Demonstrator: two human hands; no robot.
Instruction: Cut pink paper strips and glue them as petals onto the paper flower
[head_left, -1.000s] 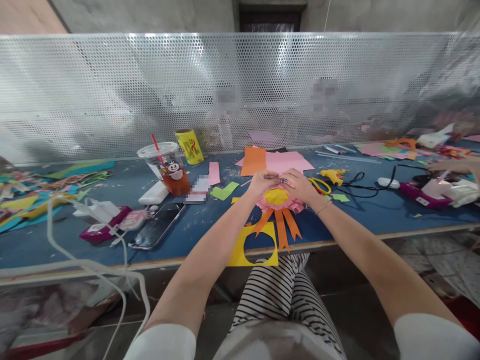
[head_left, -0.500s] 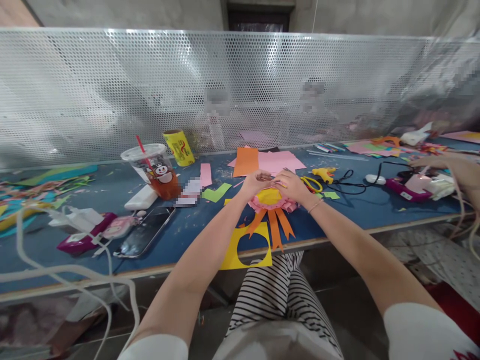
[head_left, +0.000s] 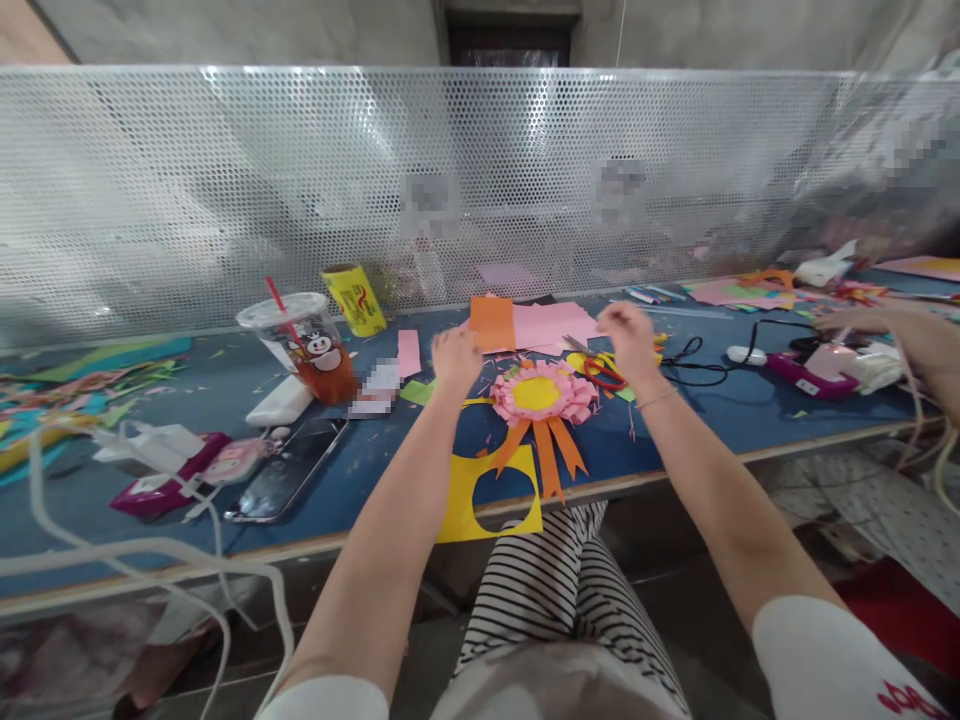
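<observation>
A paper rosette point(head_left: 535, 395) with a yellow centre, pink ruffled edge and orange tails lies on the blue table, untouched. Up and to its left, my left hand point(head_left: 457, 357) has its fingers apart and holds nothing, beside the orange paper point(head_left: 492, 324). My right hand point(head_left: 627, 330) is raised to the upper right of the rosette, fingers curled; whether anything is between them is too small to tell. Below it lie red-handled scissors point(head_left: 603, 372). Yellow paper with a round hole point(head_left: 491, 461) overhangs the front edge under the tails.
A drink cup point(head_left: 319, 350), a yellow roll point(head_left: 355, 298) and a phone point(head_left: 289, 470) are on the left. Pink paper point(head_left: 559, 325) lies behind the rosette. A purple power strip point(head_left: 810, 380) and another person's arm point(head_left: 911, 335) are at the right.
Both hands have come off the rosette and moved apart, my left hand leftward and my right hand up and rightward. The rosette and the red-handled scissors now show uncovered.
</observation>
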